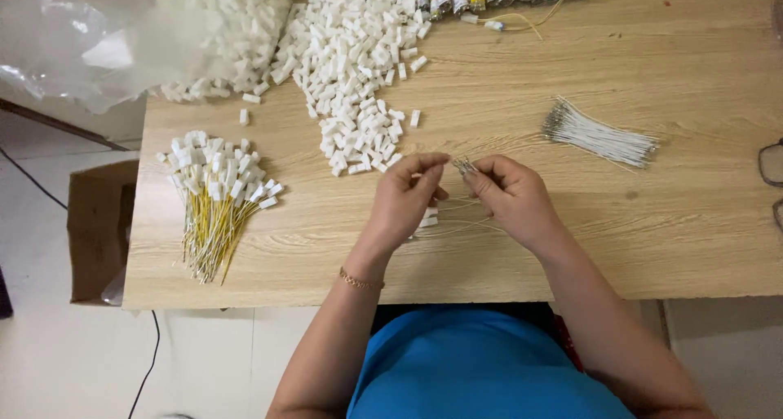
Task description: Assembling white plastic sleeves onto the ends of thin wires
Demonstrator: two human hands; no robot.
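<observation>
Wires, thin pale ones with bare metal tips (465,167), sit pinched in my right hand (514,197); I judge them light, springy, easily bent, best gripped just behind the tips. My left hand (405,200) pinches toward them from the left, touching near small white plastic connectors (428,217).

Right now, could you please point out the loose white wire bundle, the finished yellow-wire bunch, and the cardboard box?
White wire bundle (602,137): head view, middle of the strands.
Yellow-wire bunch (214,223): head view, on the yellow wires.
Cardboard box (96,223): head view, inner wall.
</observation>
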